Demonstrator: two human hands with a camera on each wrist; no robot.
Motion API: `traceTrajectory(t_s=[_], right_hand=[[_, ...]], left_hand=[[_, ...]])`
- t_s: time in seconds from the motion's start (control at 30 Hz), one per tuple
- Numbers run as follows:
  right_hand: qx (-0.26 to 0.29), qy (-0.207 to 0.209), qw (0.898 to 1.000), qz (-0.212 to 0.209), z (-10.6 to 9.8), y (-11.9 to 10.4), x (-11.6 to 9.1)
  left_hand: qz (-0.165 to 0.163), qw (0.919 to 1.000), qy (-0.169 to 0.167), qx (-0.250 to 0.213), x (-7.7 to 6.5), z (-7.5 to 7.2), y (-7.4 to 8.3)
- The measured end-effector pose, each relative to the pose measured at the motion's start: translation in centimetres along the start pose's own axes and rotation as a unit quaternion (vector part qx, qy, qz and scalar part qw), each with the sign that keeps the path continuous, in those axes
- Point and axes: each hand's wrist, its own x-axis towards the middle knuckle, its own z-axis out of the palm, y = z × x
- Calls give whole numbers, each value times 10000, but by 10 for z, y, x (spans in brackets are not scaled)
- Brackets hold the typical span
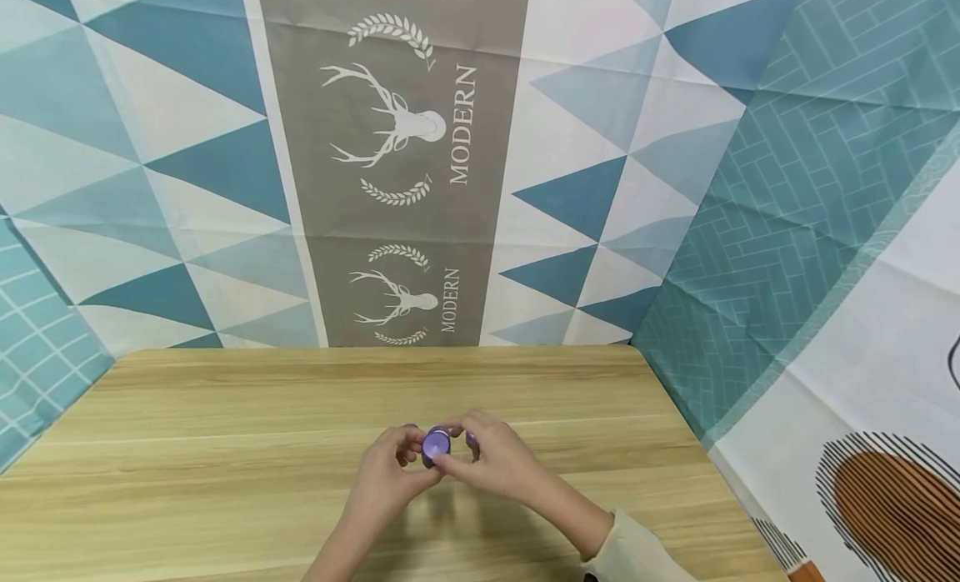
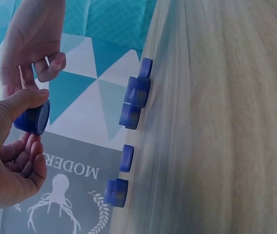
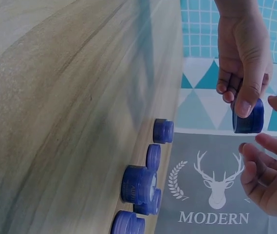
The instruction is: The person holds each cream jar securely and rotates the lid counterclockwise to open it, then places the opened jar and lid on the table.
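A small purple cosmetic jar [image 1: 436,445] is held up over the table between both hands, its round flat face towards the head camera. My left hand [image 1: 381,475] grips it, and in the right wrist view the left thumb [image 3: 248,95] lies across its side. Around the jar's other side is my right hand [image 1: 501,461], thumb and forefinger spread, fingertips right at the rim. Its remaining fingers are loosely bent. The hands largely hide the pieces behind them in the head view.
On the wooden table [image 1: 247,415] behind the hands stand several more purple pieces: a larger jar [image 3: 137,184], a small jar [image 2: 116,192] and a thin disc [image 2: 126,158] among them. A patterned cloth [image 1: 405,190] hangs along the table's far edge.
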Motion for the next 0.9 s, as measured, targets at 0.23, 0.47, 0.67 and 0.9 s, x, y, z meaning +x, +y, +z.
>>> traceTrajectory(t_s=[0.23,0.47,0.67,0.9], right_hand=[[-69,111,9999,60,3,1,0],[-4,-258,9996,-87,2,2,-1],[35,33,9999,135,3,2,0],[-20,-106,9999,11,1,2,0]], left_hand=[[-28,10000,-64,15,-1,0,3],[-54,9999,-84,-83,-2,0,2],[-22,10000,-49,22,-1,-1,3],[-8,10000,-73,38,-1,0,4]])
